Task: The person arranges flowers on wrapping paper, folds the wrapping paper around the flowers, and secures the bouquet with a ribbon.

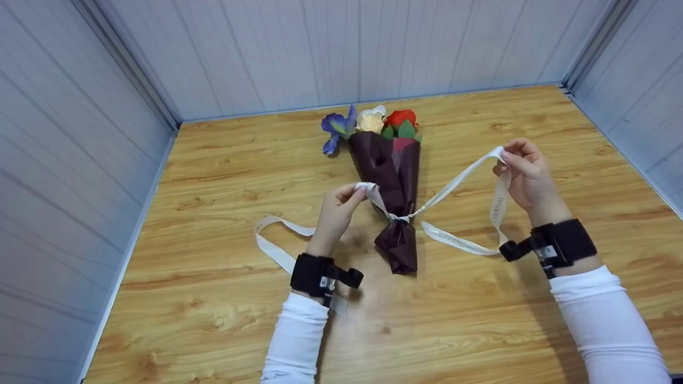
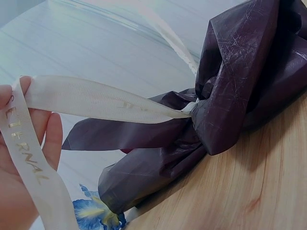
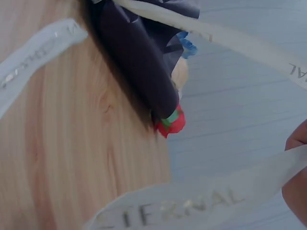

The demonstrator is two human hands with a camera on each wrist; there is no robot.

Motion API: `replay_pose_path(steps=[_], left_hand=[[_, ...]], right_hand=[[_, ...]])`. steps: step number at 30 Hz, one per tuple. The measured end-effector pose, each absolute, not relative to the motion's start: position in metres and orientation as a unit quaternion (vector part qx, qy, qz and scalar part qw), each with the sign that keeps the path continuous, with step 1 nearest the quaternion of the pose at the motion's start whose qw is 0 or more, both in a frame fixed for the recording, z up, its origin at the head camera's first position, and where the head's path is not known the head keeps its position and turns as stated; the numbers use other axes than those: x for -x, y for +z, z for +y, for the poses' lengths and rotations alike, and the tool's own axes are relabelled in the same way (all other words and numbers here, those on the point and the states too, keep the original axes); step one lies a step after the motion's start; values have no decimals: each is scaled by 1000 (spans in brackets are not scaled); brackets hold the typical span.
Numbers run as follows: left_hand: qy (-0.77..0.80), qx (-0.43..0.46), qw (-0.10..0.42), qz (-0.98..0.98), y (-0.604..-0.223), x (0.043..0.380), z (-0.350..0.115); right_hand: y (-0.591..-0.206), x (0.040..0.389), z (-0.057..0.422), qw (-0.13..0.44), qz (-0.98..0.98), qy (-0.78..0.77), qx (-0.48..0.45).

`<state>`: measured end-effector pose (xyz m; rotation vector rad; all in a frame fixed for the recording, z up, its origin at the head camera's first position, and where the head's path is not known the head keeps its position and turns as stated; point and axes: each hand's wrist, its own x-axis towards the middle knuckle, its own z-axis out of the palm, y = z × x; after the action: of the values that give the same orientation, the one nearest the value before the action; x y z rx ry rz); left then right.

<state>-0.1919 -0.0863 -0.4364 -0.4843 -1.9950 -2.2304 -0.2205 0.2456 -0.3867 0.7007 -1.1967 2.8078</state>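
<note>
A bouquet wrapped in dark maroon paper [image 1: 381, 170] lies on the table, its gathered stem end toward me. A white ribbon [image 1: 453, 182] with gold lettering is drawn tight around the narrow waist of the wrap. My left hand [image 1: 337, 216] pinches one length of it between thumb and fingers, just left of the waist. Out to the right and raised, my right hand [image 1: 528, 173] pinches the other length. In the left wrist view the ribbon [image 2: 100, 98] runs taut from the fingers to the tied waist. The right wrist view shows the ribbon's loose tail [image 3: 192, 206] reading "ETERNAL".
From the wrap's top show a blue-purple iris [image 1: 337, 128], a cream rose [image 1: 370, 120] and a red rose [image 1: 401, 117] with green leaves. One ribbon tail loops left on the wooden table [image 1: 213, 213]; the other hangs on the right. Pale panel walls [image 1: 331, 53] enclose the table.
</note>
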Motion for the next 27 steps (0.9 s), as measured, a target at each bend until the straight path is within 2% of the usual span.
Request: replay_pose_path(steps=[5, 9, 16, 21, 27], left_hand=[[-738, 164, 50, -652, -436, 192, -85], [-735, 169, 51, -655, -435, 192, -85], [-730, 171, 53, -659, -435, 191, -85], [-732, 166, 53, -659, -437, 192, -84], [-724, 161, 55, -669, -436, 192, -84]], right_hand=[[-381, 222, 228, 46, -446, 868, -215], [-378, 224, 206, 56, -544, 813, -202], [-386, 230, 162, 29, -735, 654, -175], [-397, 237, 138, 10, -799, 568, -198], [-409, 239, 120, 49, -819, 523, -232]])
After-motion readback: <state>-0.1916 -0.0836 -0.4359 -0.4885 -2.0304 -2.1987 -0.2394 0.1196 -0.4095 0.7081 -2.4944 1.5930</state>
